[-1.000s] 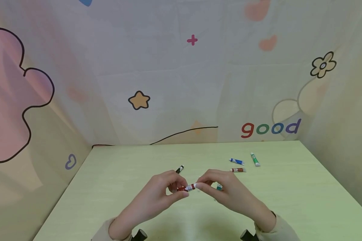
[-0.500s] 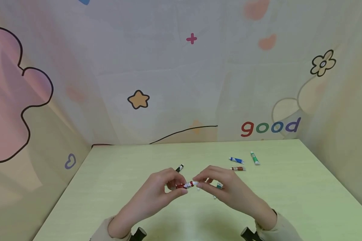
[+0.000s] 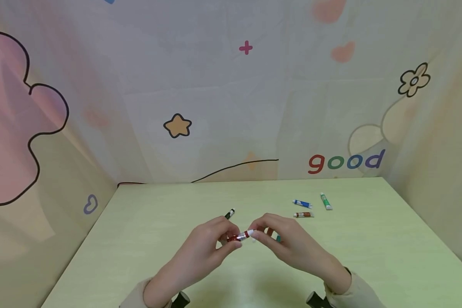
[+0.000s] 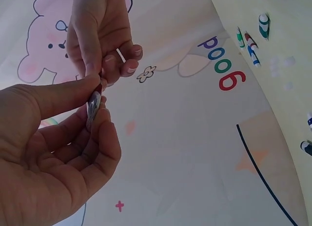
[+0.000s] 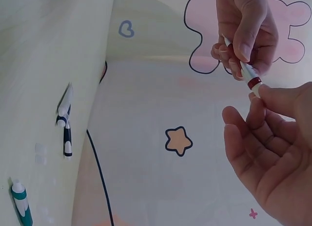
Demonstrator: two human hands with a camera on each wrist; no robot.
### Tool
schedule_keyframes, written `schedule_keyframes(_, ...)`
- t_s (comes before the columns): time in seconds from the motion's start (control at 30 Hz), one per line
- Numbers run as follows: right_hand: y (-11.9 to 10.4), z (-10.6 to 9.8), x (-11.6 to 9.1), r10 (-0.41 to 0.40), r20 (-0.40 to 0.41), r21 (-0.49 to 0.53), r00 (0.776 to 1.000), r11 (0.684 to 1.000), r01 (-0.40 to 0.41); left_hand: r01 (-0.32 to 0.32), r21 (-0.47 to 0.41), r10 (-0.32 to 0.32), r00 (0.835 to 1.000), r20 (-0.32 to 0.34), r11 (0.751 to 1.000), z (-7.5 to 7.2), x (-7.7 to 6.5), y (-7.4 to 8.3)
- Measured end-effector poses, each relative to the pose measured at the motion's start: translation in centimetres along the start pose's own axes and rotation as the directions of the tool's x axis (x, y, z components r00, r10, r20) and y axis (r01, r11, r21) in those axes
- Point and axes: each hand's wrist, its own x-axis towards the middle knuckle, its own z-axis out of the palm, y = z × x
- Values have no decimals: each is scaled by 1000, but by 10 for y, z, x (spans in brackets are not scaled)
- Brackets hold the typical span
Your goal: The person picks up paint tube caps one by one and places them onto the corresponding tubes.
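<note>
A small red-and-white paint tube (image 3: 243, 235) with a white cap is held up over the table between both hands. My left hand (image 3: 212, 243) pinches its body between thumb and fingers, hiding the tail end. At the cap, the thumb and forefinger of my right hand (image 3: 288, 239) pinch the tip; its other fingers are loosely bent. In the right wrist view the tube (image 5: 251, 78) shows its red band just before the cap. The left wrist view shows the tube (image 4: 93, 109) nearly edge-on in the left fingers.
Behind the right hand lie blue (image 3: 302, 204), green (image 3: 326, 201) and brown (image 3: 303, 214) tubes. A teal tube (image 5: 22, 204) is mostly hidden by that hand in the head view. Past the left hand lie a black tube (image 5: 67, 140) and a white-and-dark tube (image 5: 65, 105). A printed curtain (image 3: 215, 85) hangs behind.
The right fingers loosen slightly at the cap, then close on it again. The tube tilts a little more upward toward the right. The tubes on the table stay where they lie.
</note>
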Motion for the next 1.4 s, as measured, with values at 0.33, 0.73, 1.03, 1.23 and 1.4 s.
schedule_keyframes(0.33,-1,-3,0,12,-2,49,1000,999,-12,-55,-15,55,998,-10,998,-5,2,-9)
schedule_keyframes(0.73,-1,-1,0,-19,-29,-36,999,999,18,-56,-30,57,998,7,998,-6,4,-4)
schedule_keyframes(1.03,1,3,-2,-10,-41,-47,999,999,8,-83,54,84,996,-10,995,0,0,-2)
schedule_keyframes(1.23,2,7,0,18,-35,15,999,1000,-18,-97,82,99,995,-22,992,0,-2,-6)
schedule_keyframes(1.4,2,6,1,20,-63,21,998,1000,-19,-95,52,96,995,-17,994,-4,1,-8)
